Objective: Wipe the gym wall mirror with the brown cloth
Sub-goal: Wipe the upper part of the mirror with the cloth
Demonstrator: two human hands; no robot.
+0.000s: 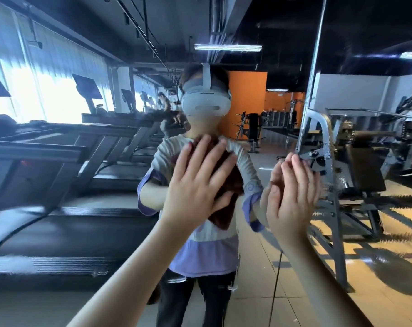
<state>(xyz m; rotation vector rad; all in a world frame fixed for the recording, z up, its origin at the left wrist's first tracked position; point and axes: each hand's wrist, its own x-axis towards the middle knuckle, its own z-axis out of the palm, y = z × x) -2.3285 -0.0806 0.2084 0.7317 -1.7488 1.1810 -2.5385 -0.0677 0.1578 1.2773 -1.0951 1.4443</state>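
Note:
The gym wall mirror (87,161) fills most of the view and reflects me, a person in a grey and purple top wearing a headset. My left hand (195,180) lies flat with its fingers spread, pressing the brown cloth (228,204) against the glass at chest height. The cloth shows past my fingers and hangs down below my palm. My right hand (292,199) is open with nothing in it, fingers upright and together, resting against the mirror just right of the cloth and touching its own reflection.
The mirror's metal edge strip (312,79) runs down on the right. Beyond it stands a weight machine (356,161) on a tiled floor. Treadmills (58,149) and an orange wall (245,95) appear as reflections in the glass.

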